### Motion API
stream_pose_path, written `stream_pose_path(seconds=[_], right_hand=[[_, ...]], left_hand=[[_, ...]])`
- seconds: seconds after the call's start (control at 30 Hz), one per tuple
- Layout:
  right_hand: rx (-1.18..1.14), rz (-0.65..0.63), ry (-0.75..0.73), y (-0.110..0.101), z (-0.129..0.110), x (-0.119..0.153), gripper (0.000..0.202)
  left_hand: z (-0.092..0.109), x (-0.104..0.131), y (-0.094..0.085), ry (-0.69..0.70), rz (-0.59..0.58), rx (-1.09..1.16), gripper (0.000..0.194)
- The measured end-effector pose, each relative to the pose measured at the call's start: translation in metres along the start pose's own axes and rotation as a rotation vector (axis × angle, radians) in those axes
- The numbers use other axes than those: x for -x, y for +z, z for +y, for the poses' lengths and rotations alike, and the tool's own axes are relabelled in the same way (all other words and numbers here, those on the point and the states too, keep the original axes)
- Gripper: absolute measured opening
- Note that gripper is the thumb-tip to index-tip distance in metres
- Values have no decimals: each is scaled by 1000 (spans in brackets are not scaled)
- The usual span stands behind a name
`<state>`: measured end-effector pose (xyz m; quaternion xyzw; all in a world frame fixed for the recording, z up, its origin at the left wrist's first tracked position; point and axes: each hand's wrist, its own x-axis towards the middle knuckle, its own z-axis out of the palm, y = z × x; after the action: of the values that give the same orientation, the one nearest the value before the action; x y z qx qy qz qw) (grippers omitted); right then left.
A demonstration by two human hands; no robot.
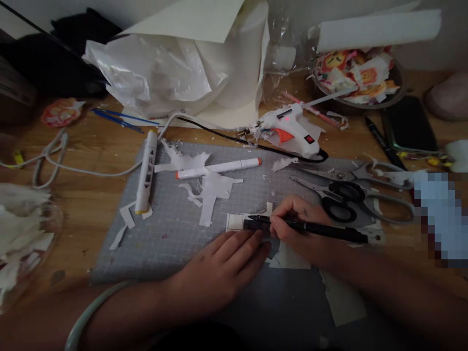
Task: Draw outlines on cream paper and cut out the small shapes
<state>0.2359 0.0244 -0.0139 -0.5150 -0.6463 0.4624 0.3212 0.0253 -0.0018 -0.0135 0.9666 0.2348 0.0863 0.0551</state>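
Small card [236, 222] lying just past left hand [223, 268], touching its fingers; from here I can't tell whether they're pinching. Right hand [298, 240] clamping black pen [336, 232], tip sitting at card. Farther out, bowl [385, 103] holding crumpled scraps [369, 75].

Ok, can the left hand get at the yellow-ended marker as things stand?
Probably yes: the left hand would have to leave the small white piece it seems to steady, but the way across the mat to the yellow-ended marker looks free.
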Motion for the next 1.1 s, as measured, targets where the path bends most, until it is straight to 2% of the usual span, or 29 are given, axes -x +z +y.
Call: stream_pose_path(seconds=[1.1], right_hand=[[62, -24, 0, 0, -1, -2, 14]], left_hand=[[-1, -1, 2, -2, 18, 17, 34]])
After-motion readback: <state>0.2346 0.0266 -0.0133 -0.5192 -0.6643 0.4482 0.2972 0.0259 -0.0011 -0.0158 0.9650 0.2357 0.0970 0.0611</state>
